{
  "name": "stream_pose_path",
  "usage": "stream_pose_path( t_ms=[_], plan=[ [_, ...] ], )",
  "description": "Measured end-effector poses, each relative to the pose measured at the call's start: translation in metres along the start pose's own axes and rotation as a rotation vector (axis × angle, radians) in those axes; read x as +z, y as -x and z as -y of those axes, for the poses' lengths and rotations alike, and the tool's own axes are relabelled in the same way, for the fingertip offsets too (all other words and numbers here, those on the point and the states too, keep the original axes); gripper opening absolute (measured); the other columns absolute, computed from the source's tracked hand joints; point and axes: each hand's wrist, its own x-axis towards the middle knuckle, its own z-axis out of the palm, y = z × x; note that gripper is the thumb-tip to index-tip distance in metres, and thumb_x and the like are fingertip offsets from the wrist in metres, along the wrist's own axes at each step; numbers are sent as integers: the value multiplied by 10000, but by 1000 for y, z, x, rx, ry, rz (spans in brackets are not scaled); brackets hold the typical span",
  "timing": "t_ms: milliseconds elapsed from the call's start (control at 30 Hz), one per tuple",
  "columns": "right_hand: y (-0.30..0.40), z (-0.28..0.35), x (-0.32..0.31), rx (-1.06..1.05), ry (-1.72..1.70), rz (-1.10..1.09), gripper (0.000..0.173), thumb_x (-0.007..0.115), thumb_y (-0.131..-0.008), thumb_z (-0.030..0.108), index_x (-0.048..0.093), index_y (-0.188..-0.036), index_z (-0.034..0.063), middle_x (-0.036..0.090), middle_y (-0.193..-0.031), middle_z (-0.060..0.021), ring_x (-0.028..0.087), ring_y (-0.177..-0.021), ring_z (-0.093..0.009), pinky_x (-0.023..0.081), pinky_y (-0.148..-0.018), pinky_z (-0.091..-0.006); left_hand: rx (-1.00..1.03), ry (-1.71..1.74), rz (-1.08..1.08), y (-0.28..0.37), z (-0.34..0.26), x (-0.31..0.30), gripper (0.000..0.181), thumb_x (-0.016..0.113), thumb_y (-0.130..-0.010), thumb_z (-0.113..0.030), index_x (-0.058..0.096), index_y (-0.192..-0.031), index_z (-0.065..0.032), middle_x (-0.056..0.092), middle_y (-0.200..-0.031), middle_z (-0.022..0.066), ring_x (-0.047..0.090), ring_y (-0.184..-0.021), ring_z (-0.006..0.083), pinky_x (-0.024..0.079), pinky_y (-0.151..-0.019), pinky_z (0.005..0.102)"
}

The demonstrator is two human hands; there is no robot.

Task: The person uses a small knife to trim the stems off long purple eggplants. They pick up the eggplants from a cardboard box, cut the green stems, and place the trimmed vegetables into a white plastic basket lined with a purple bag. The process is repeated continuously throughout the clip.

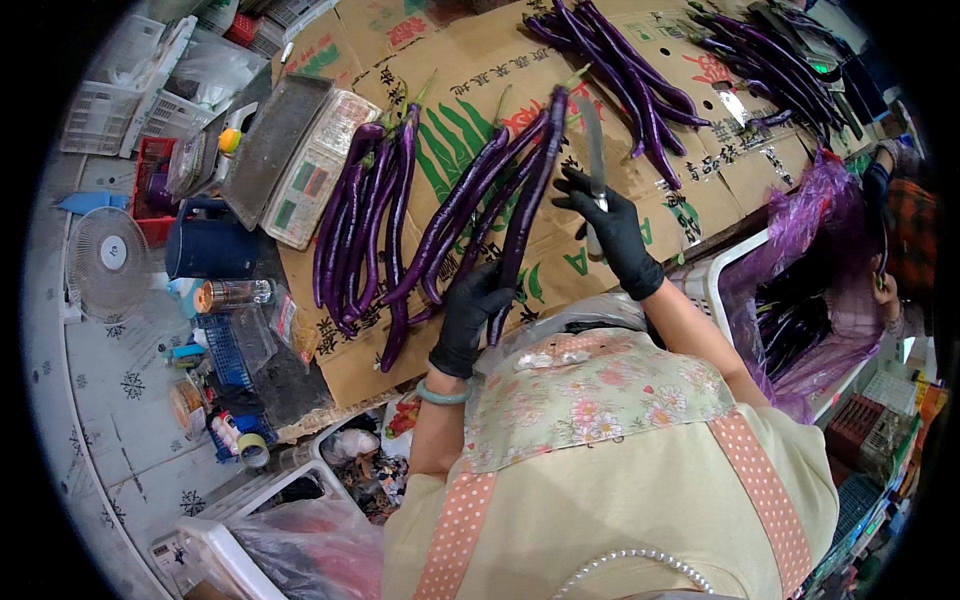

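My left hand [471, 315], in a black glove, grips the lower part of a long purple eggplant [534, 202] whose green stem points away from me. My right hand [611, 225], gloved too, holds a knife [594, 161] by its pale handle against the palm, the blade pointing up and away and several fingers spread. Several more eggplants [457, 202] lie just left of the held one. Farther left is a pile of eggplants [360, 217] beside a weighing scale [307, 180]. Another pile [622, 82] lies beyond my right hand. All rest on printed cardboard [442, 82].
More eggplants [772, 67] lie at the far right. A white crate [735, 262] lined with purple plastic holds eggplants at the right; a co-worker's hand [886, 292] is beside it. A blue jug [210, 240], a glass bottle [236, 295] and a fan [112, 251] stand left.
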Motion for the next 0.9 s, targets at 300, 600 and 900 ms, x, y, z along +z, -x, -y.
stream_pose_path(
  t_ms=[300,600,900],
  plan=[
    [0,19,14,-36,-7,-124,239,688,-750,137,548,-882,-5,571,-706,-38,554,-602,-122,448,-516,-246,394,-298,-155,3,7,19,469,639,-730,15,483,-1171,-14,530,-1112,90,535,-984,162,457,-824,285],
    [9,21,-5,15,12,-184,207,697,-745,170,541,-770,36,535,-642,-25,526,-520,-126,435,-482,-264,144,157,-10,1,22,21,323,483,-896,-132,471,-1185,12,591,-956,60,557,-736,112,467,-646,244],
    [18,-39,-37,125,293,-299,196,709,-738,170,559,-702,49,530,-603,5,479,-532,-82,388,-494,-249,168,81,-143,8,66,3,404,542,-865,-176,452,-1219,-4,507,-1122,91,530,-992,143,459,-783,255]
  ],
)
